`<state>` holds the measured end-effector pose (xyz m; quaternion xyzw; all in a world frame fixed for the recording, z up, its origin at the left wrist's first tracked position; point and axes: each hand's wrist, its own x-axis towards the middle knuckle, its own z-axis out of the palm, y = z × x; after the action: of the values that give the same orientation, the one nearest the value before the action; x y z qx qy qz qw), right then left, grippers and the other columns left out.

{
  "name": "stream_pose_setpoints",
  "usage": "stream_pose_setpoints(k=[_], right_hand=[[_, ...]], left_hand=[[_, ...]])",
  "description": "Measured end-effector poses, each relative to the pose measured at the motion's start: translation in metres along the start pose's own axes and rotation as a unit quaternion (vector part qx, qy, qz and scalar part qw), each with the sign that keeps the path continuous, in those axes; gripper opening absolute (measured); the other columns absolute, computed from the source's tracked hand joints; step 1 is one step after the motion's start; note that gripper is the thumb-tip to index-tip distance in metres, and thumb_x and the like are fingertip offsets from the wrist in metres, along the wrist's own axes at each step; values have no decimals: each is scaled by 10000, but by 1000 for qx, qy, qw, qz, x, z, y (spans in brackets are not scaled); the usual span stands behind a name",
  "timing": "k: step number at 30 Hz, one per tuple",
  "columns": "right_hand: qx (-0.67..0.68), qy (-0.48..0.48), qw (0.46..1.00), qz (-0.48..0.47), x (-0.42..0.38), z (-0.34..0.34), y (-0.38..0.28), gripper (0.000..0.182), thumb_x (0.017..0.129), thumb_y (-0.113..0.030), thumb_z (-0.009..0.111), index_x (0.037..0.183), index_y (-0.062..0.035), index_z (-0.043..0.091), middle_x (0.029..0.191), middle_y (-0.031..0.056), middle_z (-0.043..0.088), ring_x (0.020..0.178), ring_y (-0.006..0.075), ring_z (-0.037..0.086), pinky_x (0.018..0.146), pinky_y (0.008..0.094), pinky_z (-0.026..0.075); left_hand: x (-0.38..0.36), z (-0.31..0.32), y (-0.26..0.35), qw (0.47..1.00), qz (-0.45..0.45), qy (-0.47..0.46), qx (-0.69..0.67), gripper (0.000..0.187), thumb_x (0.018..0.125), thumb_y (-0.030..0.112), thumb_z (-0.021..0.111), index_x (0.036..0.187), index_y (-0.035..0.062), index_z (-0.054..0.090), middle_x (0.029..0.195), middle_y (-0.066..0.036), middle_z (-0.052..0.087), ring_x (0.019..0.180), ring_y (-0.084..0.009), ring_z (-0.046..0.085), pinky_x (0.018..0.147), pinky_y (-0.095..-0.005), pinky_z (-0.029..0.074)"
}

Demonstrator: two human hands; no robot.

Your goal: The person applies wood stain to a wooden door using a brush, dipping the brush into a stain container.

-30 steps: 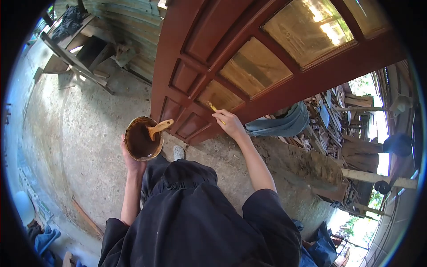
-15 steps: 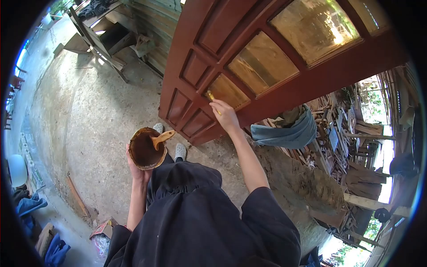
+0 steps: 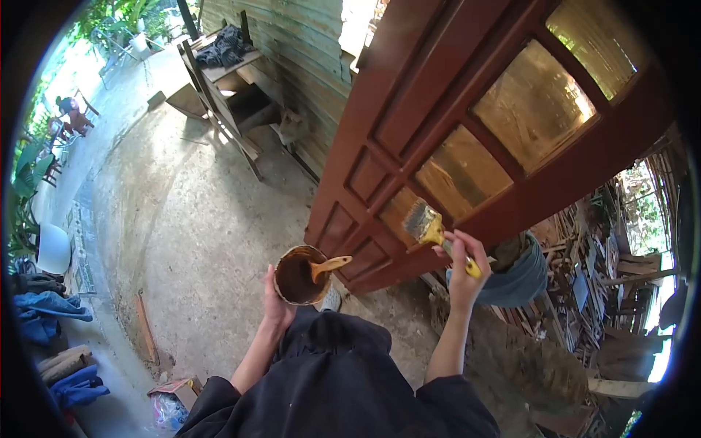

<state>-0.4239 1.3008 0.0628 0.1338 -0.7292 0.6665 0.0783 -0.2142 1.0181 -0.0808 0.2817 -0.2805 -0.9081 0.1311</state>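
Cupped in my left hand [image 3: 276,303] is a round pot [image 3: 292,298] with dark brown paint inside. A second paintbrush [image 3: 334,263] with a wooden handle leans on the pot's rim, its bristle end in the pot. My right hand [image 3: 465,274] grips a yellow-handled paintbrush [image 3: 432,232], bristles pointing up and left. That brush is in front of the lower panes of a reddish-brown panelled door [image 3: 398,169], seemingly apart from it. The door stands tilted across the view, with several glass panes [image 3: 534,106] along one side.
A wooden table-like stand [image 3: 223,120] with dark cloth on it is by the corrugated wall [image 3: 310,73]. Behind the door lie a blue-grey cloth [image 3: 515,281] and heaped wood scraps [image 3: 577,281]. A stick [image 3: 147,328] and an open box [image 3: 175,398] lie on the concrete floor.
My right hand has drawn the brush back from the door's small pane toward me and turned its bristles upward. The view has shifted; the pot stays in my left hand.
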Motion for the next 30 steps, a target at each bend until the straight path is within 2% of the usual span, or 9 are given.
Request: stream_pose_setpoints(k=[5,10,13,17,22,23,26,27,30], right_hand=[[84,-79,993,-32,-34,50,-55,147,1066,-60,638,1128,34,733,1056,136,746,878,215,773,789,308,626],[34,-235,969,74,-57,103,-58,217,1033,-118,726,1184,38,715,1040,138,791,897,222,782,823,325,620],[-60,-279,957,-41,-52,124,-49,322,993,-108,774,1269,38,696,1078,147,792,970,229,775,868,330,613],[-63,-254,963,-69,-51,145,-47,449,960,-97,803,1363,25,649,1165,155,775,1060,240,756,886,333,602],[-37,-199,969,-143,-33,167,-36,642,951,-291,835,1459,-3,568,1394,168,659,1075,242,732,953,356,571],[-10,-186,973,-133,-36,174,-22,732,960,-409,816,1491,-3,517,1479,190,580,1158,254,688,1023,399,543],[48,-105,985,-128,-36,213,-7,804,974,-470,788,1524,10,450,1543,215,503,1303,266,604,1077,439,511],[47,-137,984,-101,-35,222,-3,894,977,-520,766,1578,19,381,1618,215,424,1439,292,500,1158,461,453],[13,-245,969,-40,-25,266,6,941,950,-536,790,1589,13,371,1689,218,371,1487,337,472,1192,493,422]], left_hand=[[22,15,-2,998,-44,-47,-4,722,1098,653,396,1502,84,581,1486,-89,641,1394,-250,585,1185,-478,443],[36,29,-1,998,-57,-34,-15,699,1098,640,401,1488,95,600,1485,-76,647,1378,-238,599,1176,-467,455],[44,25,2,995,-47,-82,-22,691,1110,622,379,1493,88,593,1457,-77,669,1342,-223,631,1182,-412,462],[44,25,22,997,-32,-68,-33,703,1108,632,375,1513,94,577,1481,-77,650,1364,-235,613,1199,-438,441],[49,6,55,998,-21,-32,-55,719,1095,658,382,1536,120,561,1506,-72,630,1381,-260,596,1180,-503,448],[55,2,64,997,-19,-27,-65,723,1091,666,383,1541,127,557,1509,-69,627,1384,-266,591,1173,-522,450],[68,-11,96,997,9,-28,-69,716,1097,660,374,1536,126,562,1489,-68,641,1378,-263,595,1164,-522,461],[73,-19,108,996,5,-43,-81,717,1103,654,366,1548,120,543,1511,-71,621,1395,-261,579,1174,-524,450],[83,-25,146,994,21,-53,-89,741,1103,675,352,1571,121,509,1547,-76,586,1424,-259,552,1193,-517,428]])
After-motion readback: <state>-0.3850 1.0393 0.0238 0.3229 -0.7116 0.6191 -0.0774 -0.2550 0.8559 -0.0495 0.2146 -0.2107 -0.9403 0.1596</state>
